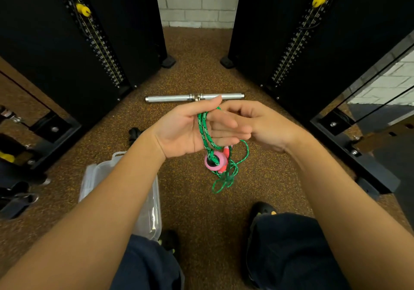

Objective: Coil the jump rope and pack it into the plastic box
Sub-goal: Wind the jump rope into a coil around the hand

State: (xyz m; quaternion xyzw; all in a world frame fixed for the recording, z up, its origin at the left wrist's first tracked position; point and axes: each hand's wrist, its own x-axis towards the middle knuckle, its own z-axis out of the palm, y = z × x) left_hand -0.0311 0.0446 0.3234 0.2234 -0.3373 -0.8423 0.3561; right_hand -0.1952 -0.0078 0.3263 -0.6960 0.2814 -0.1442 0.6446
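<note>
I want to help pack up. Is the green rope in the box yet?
Not yet. The green rope is looped over the left hand, dangling above the floor. The plastic box sits lower left, under the left arm, with no rope visible inside.

Small numbers run down both weight stacks, too blurred to read reliably.

Green jump rope dangles coiled; clear plastic box open.

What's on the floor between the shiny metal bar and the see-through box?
In the head view, only a small black object lies on the speckled floor between the metal bar and the plastic box. The left hand hovers above that stretch.
</note>
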